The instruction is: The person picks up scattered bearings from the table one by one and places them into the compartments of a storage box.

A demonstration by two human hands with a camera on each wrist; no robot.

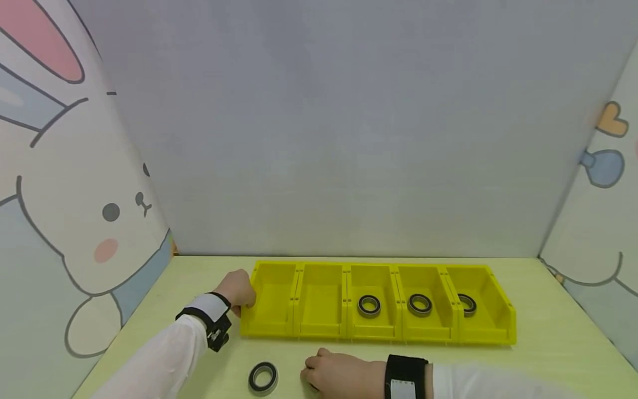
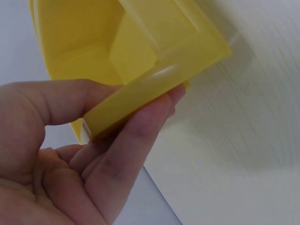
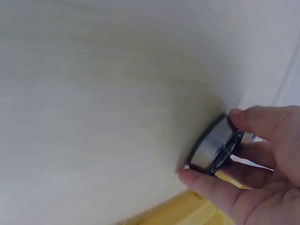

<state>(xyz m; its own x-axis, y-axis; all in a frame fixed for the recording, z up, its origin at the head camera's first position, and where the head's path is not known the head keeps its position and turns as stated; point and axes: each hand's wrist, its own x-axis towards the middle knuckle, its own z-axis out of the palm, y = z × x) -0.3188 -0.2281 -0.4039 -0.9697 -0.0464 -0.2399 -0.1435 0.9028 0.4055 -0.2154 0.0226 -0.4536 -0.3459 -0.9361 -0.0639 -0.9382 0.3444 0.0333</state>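
Observation:
My left hand [image 1: 238, 289] grips the left side wall of a yellow row of open bins [image 1: 321, 337]. In the left wrist view the thumb is inside the end bin's wall [image 2: 136, 101] and the fingers are outside it. In front of the bins my right hand [image 1: 341, 374] pinches a ball bearing [image 3: 214, 144] by its outer ring, close over the table; in the head view the hand mostly hides it. Another bearing [image 1: 263, 378] lies flat on the table between the two arms. The third bin holds one bearing [image 1: 369, 306], and the fourth another bearing [image 1: 420, 305].
A bearing [image 1: 467, 305] sits in the rightmost bin, partly behind the divider. The two left bins have only bare yellow floors showing. Behind the pale table [image 1: 199, 271] rises a grey back wall [image 1: 349, 138], with cartoon-printed side panels [image 1: 75, 183] left and right.

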